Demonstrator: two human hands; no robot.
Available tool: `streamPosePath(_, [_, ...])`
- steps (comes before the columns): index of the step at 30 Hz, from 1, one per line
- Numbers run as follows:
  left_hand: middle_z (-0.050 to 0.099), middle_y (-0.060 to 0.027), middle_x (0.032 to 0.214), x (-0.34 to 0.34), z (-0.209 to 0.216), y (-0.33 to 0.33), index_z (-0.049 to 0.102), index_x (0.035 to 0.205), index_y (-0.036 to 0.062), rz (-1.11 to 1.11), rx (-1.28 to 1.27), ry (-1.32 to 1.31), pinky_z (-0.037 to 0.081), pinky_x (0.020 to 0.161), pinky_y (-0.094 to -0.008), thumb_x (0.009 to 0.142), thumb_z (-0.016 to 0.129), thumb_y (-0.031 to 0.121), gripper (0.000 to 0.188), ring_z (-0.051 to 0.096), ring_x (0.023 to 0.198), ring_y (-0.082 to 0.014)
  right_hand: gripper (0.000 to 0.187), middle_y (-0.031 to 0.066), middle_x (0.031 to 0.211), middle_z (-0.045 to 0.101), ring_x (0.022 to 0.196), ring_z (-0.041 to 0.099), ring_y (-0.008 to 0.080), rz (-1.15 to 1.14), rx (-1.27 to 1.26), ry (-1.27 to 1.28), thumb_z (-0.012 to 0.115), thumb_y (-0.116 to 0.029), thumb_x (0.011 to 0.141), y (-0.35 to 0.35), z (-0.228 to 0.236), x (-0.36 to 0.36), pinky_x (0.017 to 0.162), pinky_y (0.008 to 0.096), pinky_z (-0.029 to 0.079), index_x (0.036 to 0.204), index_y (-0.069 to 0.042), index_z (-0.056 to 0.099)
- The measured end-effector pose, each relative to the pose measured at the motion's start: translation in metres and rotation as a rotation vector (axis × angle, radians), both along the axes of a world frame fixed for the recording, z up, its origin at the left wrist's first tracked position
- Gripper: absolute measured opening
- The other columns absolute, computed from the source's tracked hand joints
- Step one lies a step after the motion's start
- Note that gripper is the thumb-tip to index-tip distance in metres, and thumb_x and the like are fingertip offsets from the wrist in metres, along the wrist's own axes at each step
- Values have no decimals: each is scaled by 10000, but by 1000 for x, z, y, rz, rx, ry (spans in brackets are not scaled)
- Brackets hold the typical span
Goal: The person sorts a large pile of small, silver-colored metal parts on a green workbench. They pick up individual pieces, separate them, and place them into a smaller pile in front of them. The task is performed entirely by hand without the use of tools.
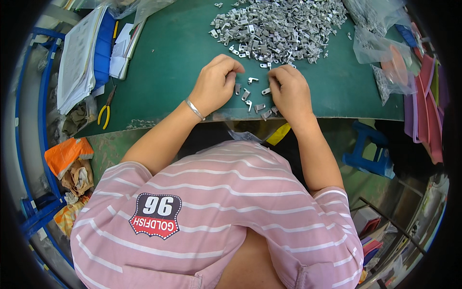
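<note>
Many small silvery metal brackets (279, 31), bent with a hole in one tab, lie heaped on the green table. Several loose ones, such as this bracket (246, 94), are spread between my hands near the front edge. My left hand (216, 82) has its fingers curled toward the thumb, just left of a grey bracket (237, 89). At the near right side of the heap, my right hand (291, 92) is closed, fingers bent down to the thumb. Beside its thumb is another bracket (266, 91). What either hand's fingertips hold, if anything, is hidden.
Yellow-handled pliers (105, 113) lie at the table's left edge, near a stack of papers (82, 62) and a blue tray (102, 62). Clear plastic bags (385, 62) with metal parts are at the right. A blue stool (368, 149) stands below right.
</note>
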State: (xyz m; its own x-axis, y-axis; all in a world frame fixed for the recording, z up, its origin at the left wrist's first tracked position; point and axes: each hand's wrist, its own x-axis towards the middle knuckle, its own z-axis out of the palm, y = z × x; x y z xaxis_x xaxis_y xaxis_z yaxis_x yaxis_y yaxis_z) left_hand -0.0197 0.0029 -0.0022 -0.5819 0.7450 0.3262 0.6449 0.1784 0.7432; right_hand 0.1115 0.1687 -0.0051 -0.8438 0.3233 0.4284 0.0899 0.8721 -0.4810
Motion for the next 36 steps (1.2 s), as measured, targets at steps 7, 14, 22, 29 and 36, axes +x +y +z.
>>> streamPosePath(7, [641,-95,906,-3,0,17,697,935,46,-119,-55,27,501,691,-340,823,700,46,112,625,769,-253,90,177,859,659,825,645,364,-55,-419,-113,659,-21,830,4,6,15,755,420,516,905,4,702])
streamPosePath(14, [645,-94,918,8,-1,17,694,886,44,-250,-55,76,514,739,-370,791,725,32,100,627,808,-291,89,151,879,624,870,606,354,24,-224,-2,650,15,813,10,2,32,785,417,495,895,1,684])
streamPosePath(22, [656,-90,937,15,-11,5,686,861,41,-289,91,257,519,756,-357,745,658,-72,164,631,849,-272,151,115,912,640,895,597,336,-117,11,47,675,19,792,35,-14,21,788,419,488,935,-30,674])
streamPosePath(29, [658,-97,958,8,-5,-3,680,878,34,-330,26,320,512,783,-378,728,640,-69,186,625,881,-297,146,113,901,660,861,626,315,164,-65,105,683,58,765,28,-7,37,753,387,514,887,-22,672])
streamPosePath(36, [623,-123,976,3,-9,52,676,1027,50,-219,13,294,504,797,-401,784,665,-25,255,608,906,-324,246,162,967,667,897,637,335,136,-235,64,573,88,803,25,-5,36,797,389,518,1005,-19,663])
